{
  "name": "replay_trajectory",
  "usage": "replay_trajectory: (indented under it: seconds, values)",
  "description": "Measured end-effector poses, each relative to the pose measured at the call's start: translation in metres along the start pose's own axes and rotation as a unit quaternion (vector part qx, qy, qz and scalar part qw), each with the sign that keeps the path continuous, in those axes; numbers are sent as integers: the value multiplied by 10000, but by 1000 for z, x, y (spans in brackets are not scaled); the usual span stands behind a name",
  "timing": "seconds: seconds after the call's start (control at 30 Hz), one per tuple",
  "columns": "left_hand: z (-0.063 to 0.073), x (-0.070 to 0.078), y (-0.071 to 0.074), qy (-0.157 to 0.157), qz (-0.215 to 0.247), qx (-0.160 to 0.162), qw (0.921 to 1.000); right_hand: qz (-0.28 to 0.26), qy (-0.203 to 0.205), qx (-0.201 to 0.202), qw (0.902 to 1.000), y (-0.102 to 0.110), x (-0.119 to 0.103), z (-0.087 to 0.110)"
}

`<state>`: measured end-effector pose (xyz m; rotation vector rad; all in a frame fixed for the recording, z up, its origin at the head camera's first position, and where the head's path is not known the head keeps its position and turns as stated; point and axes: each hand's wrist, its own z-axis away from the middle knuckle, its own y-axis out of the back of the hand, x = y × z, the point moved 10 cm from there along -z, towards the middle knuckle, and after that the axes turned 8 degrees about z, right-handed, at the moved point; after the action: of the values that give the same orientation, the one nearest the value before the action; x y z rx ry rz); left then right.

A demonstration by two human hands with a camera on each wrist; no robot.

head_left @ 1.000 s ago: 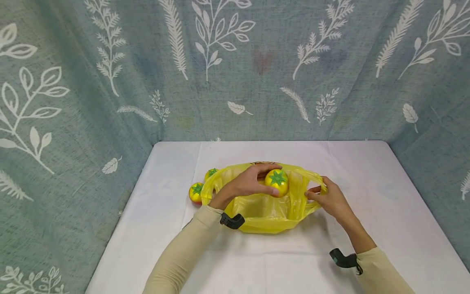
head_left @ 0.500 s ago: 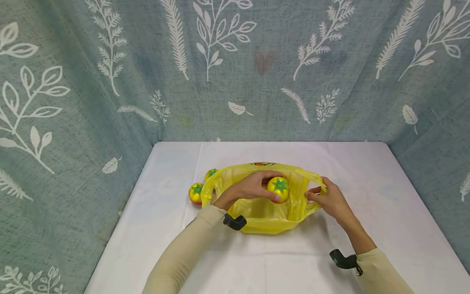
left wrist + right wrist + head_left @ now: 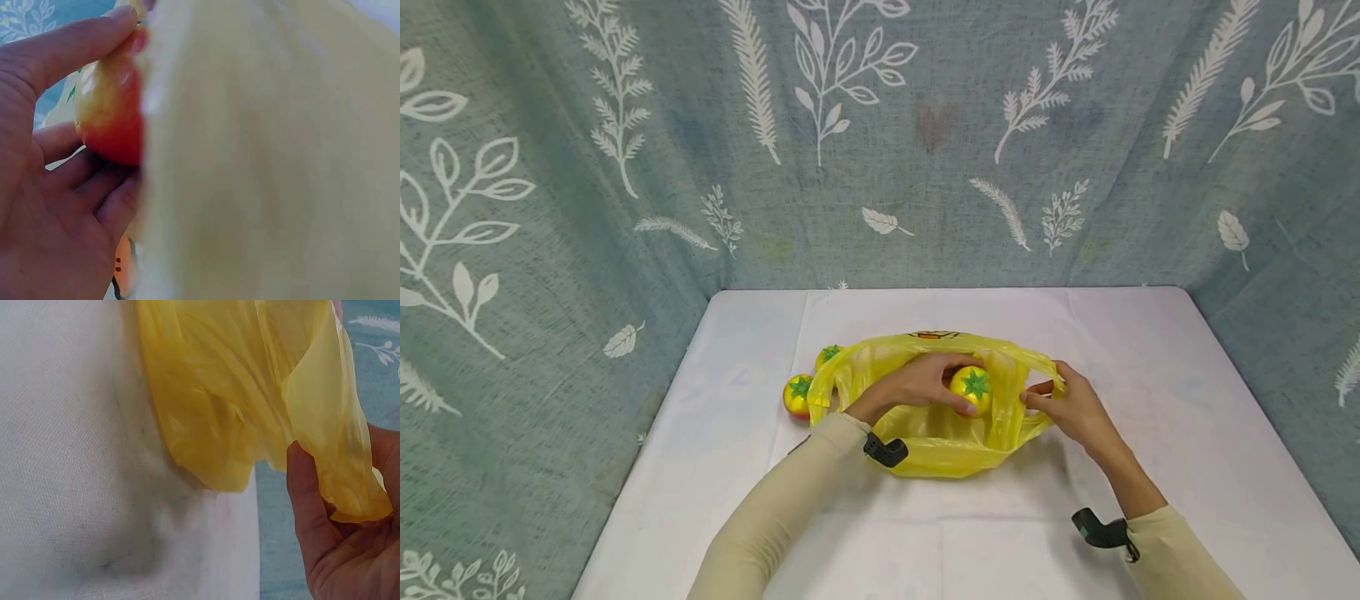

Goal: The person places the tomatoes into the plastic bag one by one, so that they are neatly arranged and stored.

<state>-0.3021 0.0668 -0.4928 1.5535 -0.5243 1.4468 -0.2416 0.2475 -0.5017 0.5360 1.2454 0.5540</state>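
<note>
Grips a yellow-and-red fruit (image 3: pixel 972 389) between thumb and fingers of the left hand (image 3: pixel 922 381), within the mouth of a yellow plastic bag (image 3: pixel 936 460). Holds the bag's handle (image 3: pixel 1036 362) in the right hand's (image 3: pixel 1077 406) fingers. Has a second fruit (image 3: pixel 797 395) and a third fruit (image 3: pixel 829 356) beside the bag on the worktop (image 3: pixel 940 546).

head view looks forward, down – close-up wrist views share the bag (image 3: pixel 940 460)

Leaf-patterned blue-green curtains (image 3: pixel 940 250), white-covered table (image 3: pixel 1165 400)

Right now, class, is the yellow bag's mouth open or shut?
Open: the yellow bag gapes, inside showing; the right hand holds one side, the left hand holds a fruit at the opening.
</note>
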Motion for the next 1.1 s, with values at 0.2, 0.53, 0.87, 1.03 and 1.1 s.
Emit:
replay_trajectory:
  seconds: [0.2,0.53,0.87,1.03,1.1]
  values:
    - [-2,-5,-9,103,-98,-124,9998,29,25,13,10000,1,-1,1]
    - [0,-11,-20,69,-384,-222,9990,-81,282,22,9996,3,-3,1]
    - [2,-25,-30,310,-537,-245,9978,-123,214,-15,9997,1,0,0]
    - [2,-29,-31,361,-588,-212,9974,-120,232,-22,9997,1,0,0]
    - [2,-30,-31,378,-648,-208,9970,-121,241,-25,9996,1,0,0]
